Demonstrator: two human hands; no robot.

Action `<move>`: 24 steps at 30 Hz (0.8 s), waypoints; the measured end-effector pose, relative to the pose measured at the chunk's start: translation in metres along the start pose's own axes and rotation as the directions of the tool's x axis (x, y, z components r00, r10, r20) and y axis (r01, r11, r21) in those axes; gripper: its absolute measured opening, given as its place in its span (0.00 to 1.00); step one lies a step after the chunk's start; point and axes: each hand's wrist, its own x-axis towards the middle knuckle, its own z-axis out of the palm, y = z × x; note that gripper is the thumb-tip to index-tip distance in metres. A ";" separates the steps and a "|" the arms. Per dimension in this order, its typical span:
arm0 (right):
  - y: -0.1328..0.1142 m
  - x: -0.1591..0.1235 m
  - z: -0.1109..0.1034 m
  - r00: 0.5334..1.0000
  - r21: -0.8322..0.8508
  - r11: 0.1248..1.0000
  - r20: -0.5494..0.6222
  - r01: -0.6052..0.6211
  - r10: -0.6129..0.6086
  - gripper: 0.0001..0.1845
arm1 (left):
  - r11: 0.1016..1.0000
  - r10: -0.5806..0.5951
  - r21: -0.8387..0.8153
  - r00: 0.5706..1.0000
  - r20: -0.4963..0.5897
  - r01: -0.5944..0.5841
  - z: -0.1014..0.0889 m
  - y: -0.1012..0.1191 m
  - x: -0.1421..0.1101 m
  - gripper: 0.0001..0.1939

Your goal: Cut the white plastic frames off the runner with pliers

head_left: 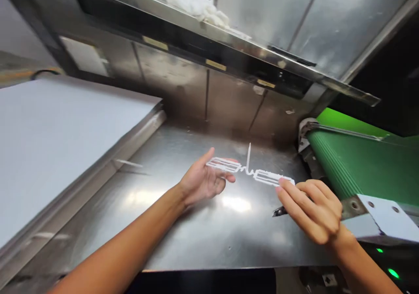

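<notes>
A thin white die-cut strip of waste paper (pixel 250 171), with slots and a narrow tab sticking up, hangs just above a steel table (pixel 203 228). My left hand (pixel 204 180) holds its left end, palm up with fingers curled round it. My right hand (pixel 314 209) pinches its right end between the fingertips, and a small dark object shows under that hand.
A tall stack of white sheets (pixel 59 136) lies on the left. A green ribbed conveyor belt (pixel 353 163) with a white bracket stands at the right. A steel hood with a white cloth (pixel 196 3) on it overhangs the back.
</notes>
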 end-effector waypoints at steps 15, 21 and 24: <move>0.003 -0.033 0.144 0.349 0.839 -0.070 0.299 -0.539 0.888 0.23 | 0.891 0.416 0.260 0.899 -0.137 -0.373 -0.019 0.000 0.006 0.31; -0.002 -0.062 0.135 0.265 0.789 -0.219 0.431 -0.573 0.862 0.18 | 0.896 0.402 0.285 0.894 -0.197 -0.340 -0.018 -0.008 0.010 0.30; -0.002 -0.067 0.133 0.243 0.766 -0.230 0.449 -0.600 0.860 0.17 | 0.906 0.386 0.266 0.898 -0.209 -0.328 -0.017 -0.008 0.012 0.32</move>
